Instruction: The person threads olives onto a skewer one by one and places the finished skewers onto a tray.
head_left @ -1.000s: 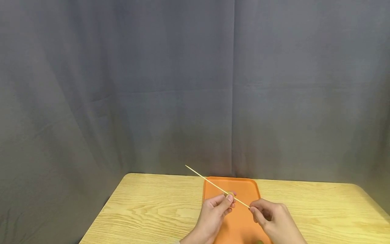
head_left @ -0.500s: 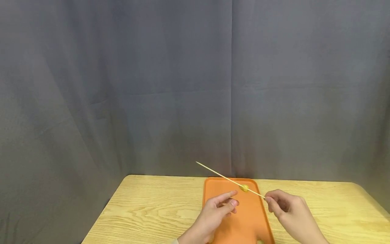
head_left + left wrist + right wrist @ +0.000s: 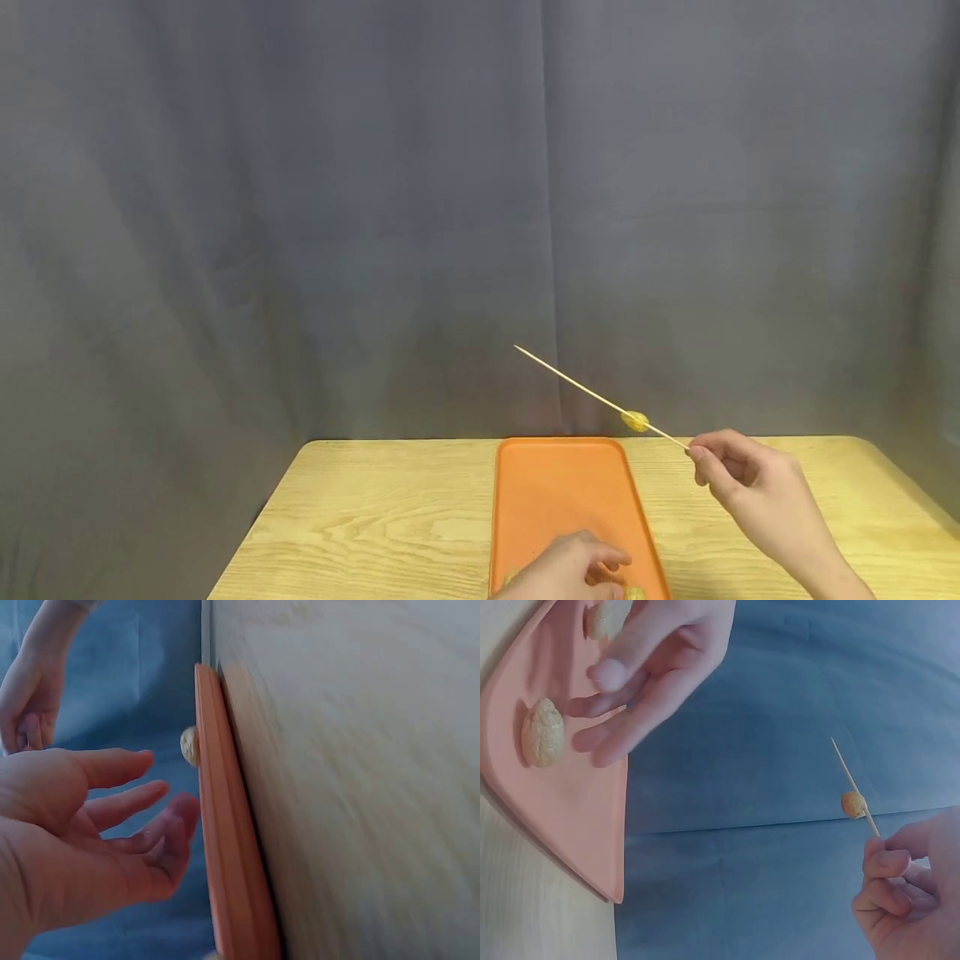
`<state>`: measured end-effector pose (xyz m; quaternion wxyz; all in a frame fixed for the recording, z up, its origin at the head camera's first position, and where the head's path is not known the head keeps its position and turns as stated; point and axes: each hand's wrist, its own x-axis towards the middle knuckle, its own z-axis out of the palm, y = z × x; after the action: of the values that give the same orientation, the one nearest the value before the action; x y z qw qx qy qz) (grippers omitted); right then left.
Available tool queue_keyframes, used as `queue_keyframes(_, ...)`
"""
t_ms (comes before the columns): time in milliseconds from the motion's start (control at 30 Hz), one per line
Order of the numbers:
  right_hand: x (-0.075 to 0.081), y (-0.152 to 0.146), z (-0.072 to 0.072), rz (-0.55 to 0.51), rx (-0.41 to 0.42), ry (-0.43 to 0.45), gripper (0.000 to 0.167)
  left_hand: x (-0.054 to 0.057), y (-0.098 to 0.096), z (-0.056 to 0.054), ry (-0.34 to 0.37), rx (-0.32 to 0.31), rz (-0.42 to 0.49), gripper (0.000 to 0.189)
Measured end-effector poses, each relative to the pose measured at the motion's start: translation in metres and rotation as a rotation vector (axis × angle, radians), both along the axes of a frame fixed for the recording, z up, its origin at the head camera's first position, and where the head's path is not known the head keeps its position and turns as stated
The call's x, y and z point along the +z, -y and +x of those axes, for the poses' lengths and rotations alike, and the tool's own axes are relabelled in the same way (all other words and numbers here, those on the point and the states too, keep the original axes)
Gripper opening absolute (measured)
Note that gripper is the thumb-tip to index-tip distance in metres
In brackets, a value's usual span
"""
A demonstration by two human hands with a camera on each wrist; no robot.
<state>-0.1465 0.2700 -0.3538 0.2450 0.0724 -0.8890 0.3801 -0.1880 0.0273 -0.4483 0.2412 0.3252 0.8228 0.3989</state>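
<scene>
You held a thin wooden skewer (image 3: 592, 398) by its near end, tilted up and away to the left above the table. One small yellow piece (image 3: 634, 421) sat threaded on it, close to your fingers.

In the head view the left hand (image 3: 577, 571) and the near end of the orange tray (image 3: 562, 492) run off the bottom edge, and the yellow pieces (image 3: 633, 592) beside the fingers are half hidden. In the left wrist view the table (image 3: 360, 780) is blurred.
</scene>
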Motion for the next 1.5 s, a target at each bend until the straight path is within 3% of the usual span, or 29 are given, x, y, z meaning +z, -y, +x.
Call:
queue_keyframes(167, 0.004, -0.001, 0.001, -0.022, 0.017, -0.003, 0.009, -0.003, -0.018, 0.001, -0.314, -0.098, -0.198, 0.033)
queue_keyframes(233, 0.006, -0.001, 0.001, -0.025, 0.02, -0.009, 0.009, -0.011, -0.023, -0.002, -0.381, -0.117, -0.242, 0.031)
queue_keyframes(333, 0.008, -0.003, 0.003, -0.023, 0.014, -0.016, 0.008, -0.034, -0.031, -0.011, -0.366, -0.106, -0.238, 0.028)
queue_keyframes(433, 0.011, -0.005, 0.005, -0.02, 0.008, -0.016, 0.008, -0.048, -0.04, -0.017, -0.249, -0.043, -0.226, 0.022)
queue_keyframes(567, 0.013, -0.006, 0.005, -0.019, 0.011, -0.02, 0.009, -0.033, -0.043, -0.011, -0.091, 0.041, -0.212, 0.017)
queue_keyframes(667, 0.015, -0.007, 0.005, -0.016, 0.011, -0.03, 0.008, -0.02, -0.039, -0.007, -0.052, 0.071, -0.17, 0.017)
queue_keyframes(733, 0.017, -0.009, 0.005, -0.011, 0.007, -0.034, 0.008, -0.016, -0.035, -0.007, -0.05, 0.09, -0.121, 0.017)
queue_keyframes(900, 0.018, -0.017, 0.008, -0.007, -0.01, -0.029, 0.006, 0.011, -0.017, -0.002, -0.079, 0.165, 0.01, 0.022)
queue_keyframes(1267, 0.021, -0.037, 0.014, -0.002, 0.048, 0.047, 0.011, 0.043, 0.03, -0.035, -0.026, 0.353, 0.377, 0.028)
queue_keyframes(1500, 0.023, -0.055, 0.015, 0.042, 0.085, 0.069, 0.01, 0.063, 0.053, -0.051, 0.107, 0.408, 0.562, 0.03)
